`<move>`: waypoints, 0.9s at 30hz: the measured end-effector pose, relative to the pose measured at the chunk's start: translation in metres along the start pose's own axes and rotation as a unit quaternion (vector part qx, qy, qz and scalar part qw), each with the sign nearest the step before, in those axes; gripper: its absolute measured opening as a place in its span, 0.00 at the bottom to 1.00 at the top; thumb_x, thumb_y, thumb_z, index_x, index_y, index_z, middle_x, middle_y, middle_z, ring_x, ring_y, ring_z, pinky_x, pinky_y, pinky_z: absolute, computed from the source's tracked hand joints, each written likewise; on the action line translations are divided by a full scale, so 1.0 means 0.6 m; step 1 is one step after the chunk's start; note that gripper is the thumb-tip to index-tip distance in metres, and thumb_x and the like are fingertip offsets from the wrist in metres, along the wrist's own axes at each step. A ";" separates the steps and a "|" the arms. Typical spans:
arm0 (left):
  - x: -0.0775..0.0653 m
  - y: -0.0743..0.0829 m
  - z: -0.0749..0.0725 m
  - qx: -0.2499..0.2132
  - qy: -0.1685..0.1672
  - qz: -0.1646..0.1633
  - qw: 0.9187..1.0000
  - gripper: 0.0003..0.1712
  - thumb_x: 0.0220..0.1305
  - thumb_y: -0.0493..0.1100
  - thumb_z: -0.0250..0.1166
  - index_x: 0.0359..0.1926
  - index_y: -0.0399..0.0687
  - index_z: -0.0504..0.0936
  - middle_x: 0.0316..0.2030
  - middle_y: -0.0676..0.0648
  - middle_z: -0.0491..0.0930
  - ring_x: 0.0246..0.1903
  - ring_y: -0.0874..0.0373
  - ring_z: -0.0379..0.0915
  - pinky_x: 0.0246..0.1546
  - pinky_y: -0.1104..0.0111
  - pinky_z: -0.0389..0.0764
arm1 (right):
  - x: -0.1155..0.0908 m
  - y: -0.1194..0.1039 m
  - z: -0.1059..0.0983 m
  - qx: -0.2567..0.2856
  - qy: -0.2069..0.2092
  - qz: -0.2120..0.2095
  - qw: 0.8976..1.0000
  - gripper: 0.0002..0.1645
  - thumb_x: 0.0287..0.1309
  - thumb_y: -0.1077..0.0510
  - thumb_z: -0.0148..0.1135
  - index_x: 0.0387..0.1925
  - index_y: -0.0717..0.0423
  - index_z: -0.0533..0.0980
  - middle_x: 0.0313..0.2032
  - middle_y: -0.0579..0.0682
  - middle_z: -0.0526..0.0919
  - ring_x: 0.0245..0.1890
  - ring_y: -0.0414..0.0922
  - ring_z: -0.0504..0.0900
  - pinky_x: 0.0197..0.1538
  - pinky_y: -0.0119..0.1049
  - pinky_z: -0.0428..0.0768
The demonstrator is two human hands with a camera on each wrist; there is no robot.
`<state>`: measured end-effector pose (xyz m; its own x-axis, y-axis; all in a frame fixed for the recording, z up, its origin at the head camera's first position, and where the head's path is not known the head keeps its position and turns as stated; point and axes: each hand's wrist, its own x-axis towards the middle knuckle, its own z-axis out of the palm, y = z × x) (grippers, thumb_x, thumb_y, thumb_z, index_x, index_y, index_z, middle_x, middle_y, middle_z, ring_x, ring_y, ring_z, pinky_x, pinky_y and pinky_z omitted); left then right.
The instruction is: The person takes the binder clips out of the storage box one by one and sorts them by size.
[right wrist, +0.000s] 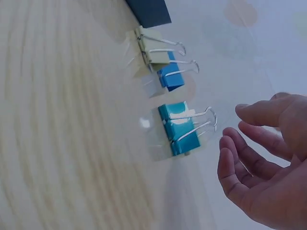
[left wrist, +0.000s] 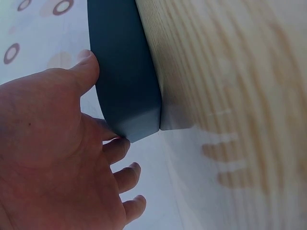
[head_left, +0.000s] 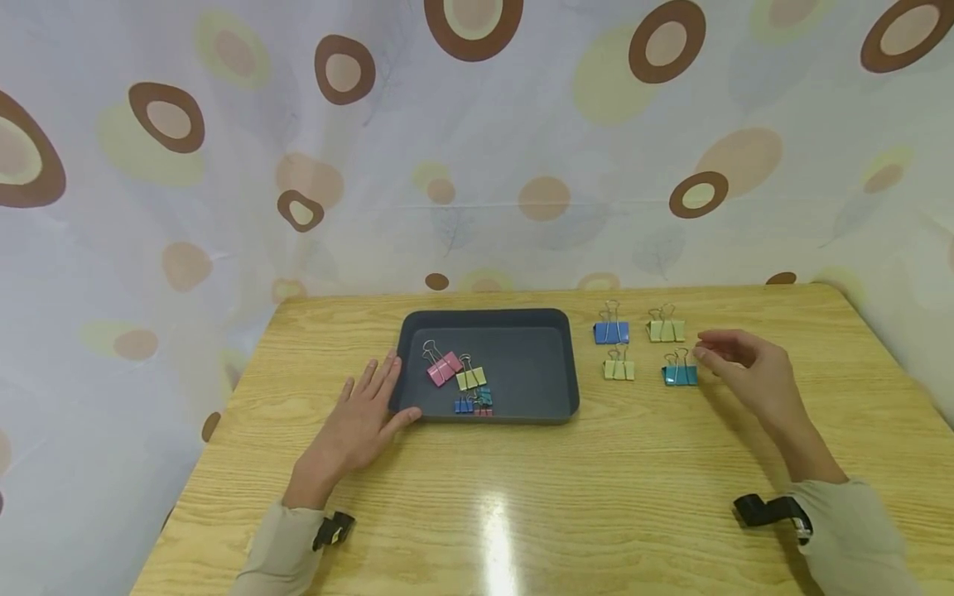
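My left hand rests against the left end of a dark grey tray, fingers spread and thumb at the front rim. In the left wrist view the thumb and fingertips touch the outer wall of the tray. My right hand hovers just right of a teal binder clip, with a small gap between. The right wrist view shows its loosely bent fingers holding nothing, beside the wire handles of the teal clip. Near that clip stand a blue binder clip and two yellow ones, one behind, one left.
Inside the tray, toward its left, lie a pink binder clip, a yellow binder clip and several smaller clips in blue, teal and red. The wooden table ends at a patterned cloth behind.
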<state>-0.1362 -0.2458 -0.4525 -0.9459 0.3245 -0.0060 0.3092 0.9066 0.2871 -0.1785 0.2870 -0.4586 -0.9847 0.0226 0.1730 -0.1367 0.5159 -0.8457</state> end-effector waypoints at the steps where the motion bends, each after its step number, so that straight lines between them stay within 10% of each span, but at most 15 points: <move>1: 0.000 0.000 0.000 0.000 0.000 0.000 1.000 0.49 0.77 0.64 0.54 0.81 0.36 0.47 0.81 0.39 0.45 0.78 0.35 0.41 0.73 0.35 0.48 | 0.000 -0.006 0.002 0.004 -0.002 -0.001 1.000 0.23 0.70 0.54 0.67 0.57 0.66 0.79 0.42 0.31 0.85 0.42 0.26 0.81 0.41 0.17 0.77; 27: -0.001 0.001 -0.002 0.000 0.001 0.001 1.000 0.49 0.77 0.64 0.53 0.81 0.36 0.48 0.81 0.40 0.44 0.78 0.35 0.41 0.73 0.36 0.49 | -0.030 -0.118 0.124 0.077 -0.108 -0.095 0.987 0.16 0.67 0.63 0.68 0.53 0.65 0.81 0.48 0.62 0.85 0.45 0.36 0.84 0.44 0.26 0.84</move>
<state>-0.1356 -0.2456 -0.4515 -0.9456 0.3253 -0.0046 0.3103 0.9061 0.2877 -0.1593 0.1865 -0.4392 -0.9373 -0.2538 0.2391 -0.3203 0.3560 -0.8779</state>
